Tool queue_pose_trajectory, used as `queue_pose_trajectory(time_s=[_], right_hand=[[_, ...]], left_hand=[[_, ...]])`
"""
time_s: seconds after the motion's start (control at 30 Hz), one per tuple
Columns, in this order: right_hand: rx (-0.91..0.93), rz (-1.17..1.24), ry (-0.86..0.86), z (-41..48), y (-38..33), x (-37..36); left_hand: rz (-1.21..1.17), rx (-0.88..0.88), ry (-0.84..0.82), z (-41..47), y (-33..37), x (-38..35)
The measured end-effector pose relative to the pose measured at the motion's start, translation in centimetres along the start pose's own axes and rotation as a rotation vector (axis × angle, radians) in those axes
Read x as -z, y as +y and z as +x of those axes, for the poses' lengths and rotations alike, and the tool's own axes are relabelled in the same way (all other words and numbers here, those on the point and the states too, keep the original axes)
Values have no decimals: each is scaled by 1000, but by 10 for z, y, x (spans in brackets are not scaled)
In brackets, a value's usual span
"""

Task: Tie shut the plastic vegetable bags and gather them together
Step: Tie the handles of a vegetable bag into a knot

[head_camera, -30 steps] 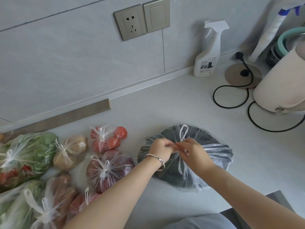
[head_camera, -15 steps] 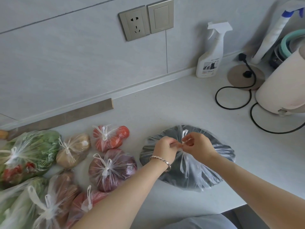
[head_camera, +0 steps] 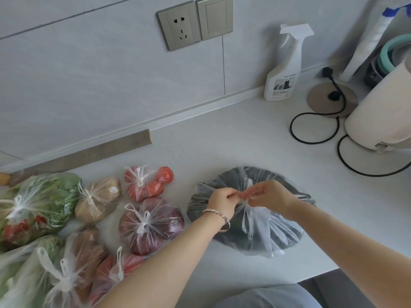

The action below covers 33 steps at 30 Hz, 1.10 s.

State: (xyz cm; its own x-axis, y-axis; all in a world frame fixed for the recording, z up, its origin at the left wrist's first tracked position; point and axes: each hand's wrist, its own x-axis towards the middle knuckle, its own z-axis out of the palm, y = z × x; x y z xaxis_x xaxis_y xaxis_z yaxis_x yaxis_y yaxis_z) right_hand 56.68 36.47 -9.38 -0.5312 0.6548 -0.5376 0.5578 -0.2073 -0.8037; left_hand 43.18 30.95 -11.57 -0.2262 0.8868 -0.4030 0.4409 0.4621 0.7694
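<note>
A clear plastic bag with dark contents is found lying on the white surface, right of centre and near the front edge. Its two handles are drawn up over its middle and are pinched there by both hands. The left hand, with a bracelet on its wrist, is curled round one handle. The right hand is closed on the other with thumb and fingertips. The hands are held together, knuckles nearly touching. Whether a knot is formed between them cannot be told.

To the left, apart from this bag, a cluster of knotted bags is noted:
- a tomato bag
- a bag of purple-red produce, just in front of the tomato bag
- a bag of brown produce
- a bag of leafy greens, at the far left

Further knotted bags are seen nearer the front edge. A spray bottle is stood at the back wall. A cream kettle and a black cord are placed at the right.
</note>
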Motion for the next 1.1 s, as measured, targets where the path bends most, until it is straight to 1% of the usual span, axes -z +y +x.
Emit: queue_pose_trajectory(time_s=[0.1,0.2,0.33,0.4,0.53,0.6,0.67,0.73,0.77,0.8,0.93,1.1], right_hand=[[110,-35,135,-2,8,-12],[167,-60,269,-4,10,-21],[165,-47,382,-3,10,-29],[144,-89,412,-1,8,-29],[156,-189,362,-1,5,-23],[167,-189,329,-3,3,-20],[125,-80,270,-6,0,-15],[86,66,160,-8,-1,-11],[87,80,116,-9,0,-10],[103,51,104,-8,1,-11],[255,-240,221,0,10,-17],[448,-569,312,0,21,-26]], left_hand=[[-12,62,-49,2,-3,4],[-46,97,-41,2,-4,2],[-73,91,-3,3,-1,2],[-82,115,2,2,0,1],[-96,125,26,-1,0,0],[-90,109,46,-3,0,0],[-83,88,51,-4,2,0],[-63,72,34,-4,3,1],[-52,69,25,-4,3,2],[-44,70,17,-4,3,2],[-60,109,-13,-4,2,4],[-82,139,-31,-3,4,7]])
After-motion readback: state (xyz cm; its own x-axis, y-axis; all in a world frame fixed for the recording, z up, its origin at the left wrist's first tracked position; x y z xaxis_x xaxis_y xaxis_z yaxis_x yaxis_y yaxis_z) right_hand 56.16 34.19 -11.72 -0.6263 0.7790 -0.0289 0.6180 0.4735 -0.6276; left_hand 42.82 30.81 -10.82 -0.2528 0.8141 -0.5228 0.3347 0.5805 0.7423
